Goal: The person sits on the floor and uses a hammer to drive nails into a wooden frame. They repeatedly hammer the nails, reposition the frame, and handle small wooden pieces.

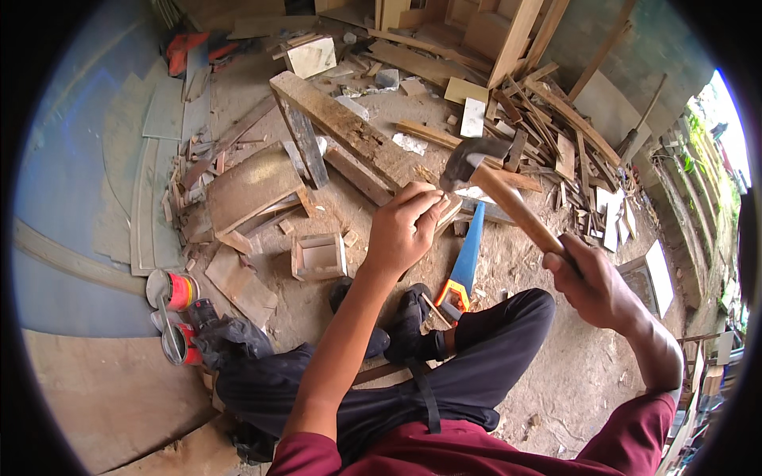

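My right hand [594,279] grips the wooden handle of a claw hammer [494,181], whose dark steel head is raised just above the near end of a long weathered plank [349,127]. My left hand [406,226] rests on that near end of the plank with fingers curled, pinching something too small to make out. The plank runs up and left across a second dark board [305,143]. I sit on the dirt floor with my legs in dark trousers folded under the plank.
A blue handsaw [464,262] with an orange handle lies by my feet. A small open wooden box [319,257] sits to the left. Two red tins [178,317] stand at lower left. Scrap timber [548,135] is piled to the upper right, plywood sheets [151,182] to the left.
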Tool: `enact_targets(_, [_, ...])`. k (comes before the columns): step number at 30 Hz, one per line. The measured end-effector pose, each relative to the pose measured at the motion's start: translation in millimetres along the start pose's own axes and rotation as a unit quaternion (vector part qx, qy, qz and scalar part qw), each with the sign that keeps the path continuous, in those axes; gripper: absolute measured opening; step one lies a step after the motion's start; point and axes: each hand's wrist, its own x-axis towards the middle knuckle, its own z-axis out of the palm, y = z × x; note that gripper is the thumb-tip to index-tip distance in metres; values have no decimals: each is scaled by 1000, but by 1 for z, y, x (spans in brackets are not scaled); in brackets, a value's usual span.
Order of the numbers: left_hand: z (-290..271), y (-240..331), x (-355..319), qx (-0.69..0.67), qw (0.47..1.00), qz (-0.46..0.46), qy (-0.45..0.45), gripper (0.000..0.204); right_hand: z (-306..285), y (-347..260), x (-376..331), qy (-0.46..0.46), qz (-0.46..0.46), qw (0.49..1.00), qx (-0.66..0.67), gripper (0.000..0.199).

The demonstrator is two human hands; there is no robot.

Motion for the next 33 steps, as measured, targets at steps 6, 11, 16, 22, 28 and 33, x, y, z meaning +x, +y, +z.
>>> enact_targets(6, [-1,3,1,0,1000,-6,0,15,3,-1,-4,37,-1,990,135,32])
enact_targets(11, [-1,-2,-3,18,1000,15,1,15,-7,-2,-1,-13,6,1000,21,28])
enact_targets(16, [-1,2,-1,43,999,16,-16,13,4,-5,-3,19,-44,999,14,24])
enact_targets(22, [-2,2,0,60,998,26,-20,13,0,-12,-7,36,-57,998,4,26])
enact_targets(28, [-7,11,2,127,990,13,-54,11,-9,-12,-3,-21,-3,999,-37,33])
enact_targets(33, [-5,8,1,107,993,16,-51,11,-2,-5,-4,51,-58,996,47,31])
